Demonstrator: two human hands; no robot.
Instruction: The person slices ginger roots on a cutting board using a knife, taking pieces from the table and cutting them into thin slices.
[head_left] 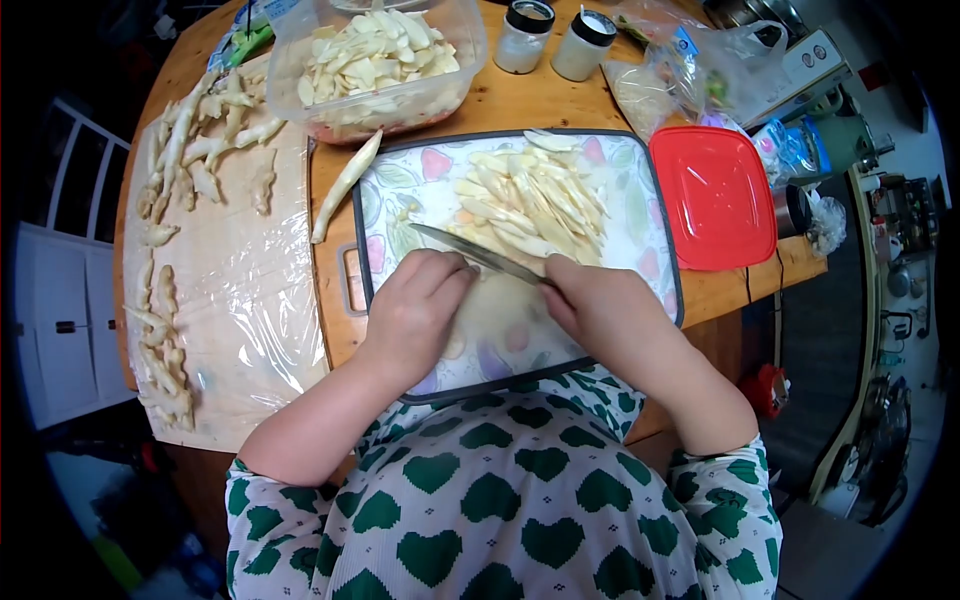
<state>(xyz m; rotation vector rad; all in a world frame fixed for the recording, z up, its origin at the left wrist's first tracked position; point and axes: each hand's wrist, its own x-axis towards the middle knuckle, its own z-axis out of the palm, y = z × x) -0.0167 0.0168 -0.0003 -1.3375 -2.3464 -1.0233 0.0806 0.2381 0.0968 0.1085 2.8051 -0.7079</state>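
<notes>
My right hand [605, 300] is wrapped round the handle of a knife [485, 257], whose blade points left over the flower-patterned cutting board [400, 190]. Curled fingers of my left hand [415, 305] press down on the board beside the blade; whatever lies under them is hidden. Just beyond the knife is a heap of pale ginger slices [535, 200]. One long peeled ginger piece [345, 188] rests across the board's left edge, near its grey handle.
Several ginger roots [180, 135] lie on a plastic-covered board [240, 310] at left. A clear tub [375, 113] of slices stands behind. Two black-lidded jars [522, 45] are at the back. To the right are a red lid [712, 198] and plastic bags [690, 80].
</notes>
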